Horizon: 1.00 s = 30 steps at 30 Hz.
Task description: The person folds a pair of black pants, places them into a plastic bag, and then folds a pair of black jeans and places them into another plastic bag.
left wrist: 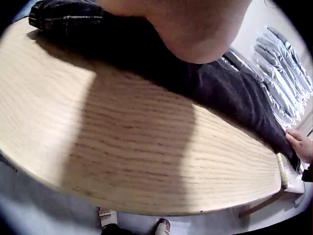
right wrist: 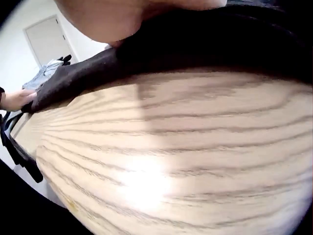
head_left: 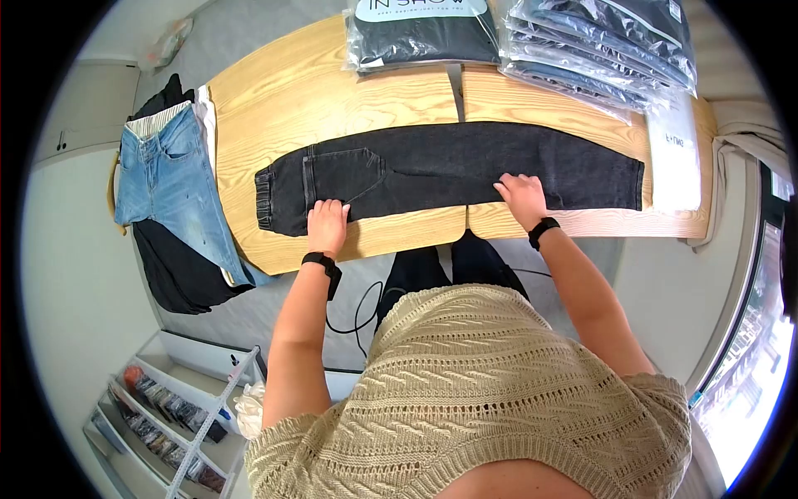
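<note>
A pair of black jeans [head_left: 440,166], folded lengthwise, lies across the wooden table [head_left: 399,96], elastic waistband to the left and hems to the right. Close to the pocket, my left hand [head_left: 327,223] holds the near edge with its fingers over the denim. Further along the legs, my right hand [head_left: 524,200] grips the same edge, fingers bent on the cloth. In the left wrist view the jeans [left wrist: 230,93] run away toward my right hand [left wrist: 299,146]. My left hand [right wrist: 18,99] shows at the far end of the jeans in the right wrist view.
Blue jeans [head_left: 170,162] and black garments [head_left: 179,266] hang over the table's left end. Bagged clothes [head_left: 424,37] and a stack of bagged jeans [head_left: 594,54] occupy the back, with a white plastic bag [head_left: 673,158] at right. A seam splits the tabletop.
</note>
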Each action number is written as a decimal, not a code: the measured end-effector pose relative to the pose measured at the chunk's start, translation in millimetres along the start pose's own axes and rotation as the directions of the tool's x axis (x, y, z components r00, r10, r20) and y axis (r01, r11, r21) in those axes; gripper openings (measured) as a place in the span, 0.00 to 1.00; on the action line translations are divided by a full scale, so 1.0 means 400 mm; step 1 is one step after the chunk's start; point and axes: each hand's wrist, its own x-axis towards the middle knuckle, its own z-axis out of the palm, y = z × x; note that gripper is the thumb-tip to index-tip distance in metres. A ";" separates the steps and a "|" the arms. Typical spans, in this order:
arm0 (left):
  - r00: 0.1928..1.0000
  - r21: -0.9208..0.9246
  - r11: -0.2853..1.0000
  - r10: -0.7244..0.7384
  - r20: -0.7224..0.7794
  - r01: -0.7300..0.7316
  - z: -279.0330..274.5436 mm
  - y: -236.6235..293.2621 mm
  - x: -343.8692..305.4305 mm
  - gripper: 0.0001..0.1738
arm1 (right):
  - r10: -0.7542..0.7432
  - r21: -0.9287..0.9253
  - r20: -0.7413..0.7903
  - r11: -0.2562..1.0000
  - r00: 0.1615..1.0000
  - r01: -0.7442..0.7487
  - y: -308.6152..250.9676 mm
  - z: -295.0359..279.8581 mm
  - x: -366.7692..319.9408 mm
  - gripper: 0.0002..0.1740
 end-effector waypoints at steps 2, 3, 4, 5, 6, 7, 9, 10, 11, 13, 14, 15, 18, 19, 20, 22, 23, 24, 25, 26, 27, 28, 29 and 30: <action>0.999 0.049 0.998 -0.031 0.034 0.029 0.005 0.003 0.007 0.16 | 0.048 -0.094 -0.007 0.994 0.999 -0.049 -0.011 0.005 0.001 0.14; 0.995 0.066 0.996 -0.065 0.075 0.060 0.008 0.002 0.013 0.17 | 0.092 -0.190 -0.019 0.977 0.996 -0.094 -0.017 0.002 0.002 0.16; 0.988 0.085 0.992 -0.100 0.114 0.091 0.010 0.001 0.019 0.18 | 0.109 -0.189 -0.019 0.976 0.994 -0.111 -0.021 -0.002 -0.002 0.17; 0.988 0.084 0.992 -0.101 0.116 0.091 0.015 -0.001 0.022 0.18 | 0.109 -0.190 -0.017 0.976 0.994 -0.110 -0.022 -0.004 -0.006 0.17; 0.991 0.081 0.993 -0.093 0.094 0.085 0.019 -0.003 0.023 0.18 | 0.151 -0.206 -0.051 0.966 0.987 -0.158 -0.022 -0.008 -0.009 0.17; 0.994 0.079 0.994 -0.086 0.073 0.081 0.023 -0.005 0.021 0.18 | 0.191 -0.220 -0.084 0.954 0.978 -0.205 -0.022 -0.011 -0.013 0.17; 0.994 0.062 0.995 -0.086 0.067 0.082 0.025 -0.008 0.021 0.19 | 0.171 -0.184 -0.137 0.963 0.976 -0.195 0.006 -0.002 -0.037 0.15; 0.995 0.047 0.996 -0.081 0.060 0.079 0.024 -0.010 0.020 0.19 | 0.156 -0.189 -0.135 0.965 0.979 -0.180 0.023 -0.002 -0.052 0.15; 0.995 0.045 0.996 -0.086 0.060 0.083 0.025 -0.013 0.019 0.19 | 0.139 -0.194 -0.132 0.967 0.981 -0.164 0.042 -0.003 -0.068 0.15; 0.995 0.033 0.996 -0.088 0.042 0.086 0.030 -0.013 0.017 0.19 | 0.175 -0.225 -0.018 0.959 0.984 -0.174 0.074 -0.015 -0.096 0.12; 0.995 0.025 0.996 -0.090 0.044 0.089 0.028 -0.012 0.015 0.19 | 0.061 -0.144 -0.084 0.987 0.995 -0.072 0.093 -0.019 -0.112 0.11; 0.995 0.025 0.996 -0.088 0.056 0.087 0.025 -0.014 0.015 0.19 | -0.046 -0.073 -0.157 0.997 0.987 0.035 0.111 -0.022 -0.132 0.11; 0.996 0.026 0.997 -0.079 0.052 0.078 0.030 -0.013 0.017 0.18 | -0.049 -0.053 -0.085 0.998 0.995 0.045 0.153 -0.035 -0.170 0.12; 0.995 0.039 0.996 -0.082 0.051 0.080 0.032 -0.014 0.017 0.18 | -0.079 -0.087 -0.099 0.994 0.992 0.070 0.167 -0.041 -0.179 0.12; 0.997 0.035 0.997 -0.069 0.035 0.067 0.037 -0.018 0.014 0.18 | -0.017 -0.043 -0.160 0.999 0.987 0.011 0.173 -0.045 -0.182 0.11; 0.999 0.019 0.999 -0.045 0.002 0.044 0.047 -0.026 0.011 0.18 | 0.086 -0.011 -0.149 0.996 0.985 -0.088 0.199 -0.057 -0.176 0.11; 0.999 0.013 0.999 -0.037 -0.005 0.037 0.046 -0.026 0.011 0.18 | 0.188 0.032 -0.139 0.982 0.972 -0.185 0.213 -0.056 -0.171 0.12; 0.999 0.007 0.999 -0.032 -0.002 0.032 0.045 -0.025 0.009 0.18 | 0.198 0.094 -0.204 0.979 0.959 -0.182 0.226 -0.053 -0.164 0.11; 0.999 0.015 0.999 -0.037 0.006 0.037 0.044 -0.024 0.010 0.18 | 0.204 0.091 -0.203 0.978 0.958 -0.189 0.234 -0.049 -0.160 0.11; 0.999 0.024 0.999 -0.040 0.013 0.039 0.045 -0.025 0.011 0.18 | 0.216 0.007 -0.180 0.976 0.960 -0.218 0.241 -0.040 -0.160 0.11; 0.999 0.023 0.999 -0.032 0.015 0.032 0.044 -0.025 0.010 0.18 | 0.229 -0.078 -0.157 0.967 0.961 -0.244 0.247 -0.031 -0.162 0.10; 0.999 0.023 0.999 -0.033 0.011 0.033 0.044 -0.026 0.011 0.18 | 0.382 -0.120 -0.179 0.906 0.907 -0.405 0.250 -0.021 -0.162 0.12; 0.999 0.023 0.999 -0.036 0.008 0.036 0.046 -0.026 0.012 0.18 | 0.385 -0.119 -0.180 0.905 0.905 -0.408 0.243 -0.023 -0.155 0.12; 0.999 0.023 0.999 -0.034 0.010 0.034 0.049 -0.024 0.010 0.18 | 0.544 -0.127 -0.259 0.800 0.798 -0.587 0.218 -0.030 -0.140 0.14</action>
